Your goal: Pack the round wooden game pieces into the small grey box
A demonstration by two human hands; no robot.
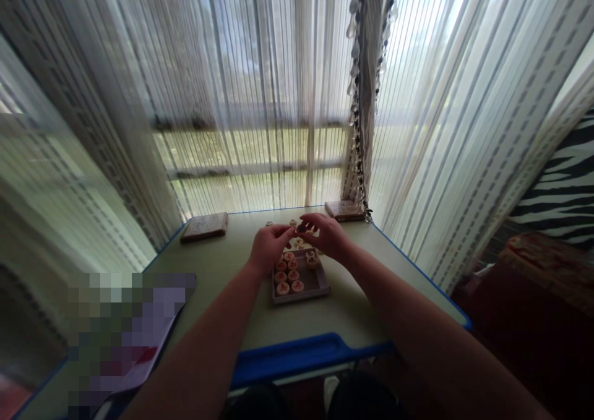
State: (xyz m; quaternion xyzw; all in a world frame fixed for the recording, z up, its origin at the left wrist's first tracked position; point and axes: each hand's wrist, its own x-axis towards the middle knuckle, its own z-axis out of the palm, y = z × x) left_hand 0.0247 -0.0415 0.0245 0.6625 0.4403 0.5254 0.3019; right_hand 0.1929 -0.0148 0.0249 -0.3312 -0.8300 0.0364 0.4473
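Observation:
My left hand (pixel 270 245) is closed, thumb and fingers together, its fingertips close to those of my right hand above the far side of the box. What it grips, if anything, is too small to make out. My right hand (pixel 327 234) pinches a small round piece (pixel 301 228), seen dark and edge-on, which looks like a Chinese chess piece. Below the hands sits a shallow open box (pixel 310 287). Red-marked Chinese chess pieces (pixel 293 276) stand in two columns at its left; dark-marked pieces (pixel 312 261) are at its upper right. Several loose pieces (pixel 299 243) lie beyond the box, partly hidden.
The pale table (pixel 218 284) has a blue edge and a blue tray groove (pixel 292 355) at the front. Flat boxes stand at the back left (pixel 204 226) and back right (pixel 344 210). A purple sheet (pixel 153 327), partly pixelated, lies left. Sheer curtains (pixel 260 98) hang behind.

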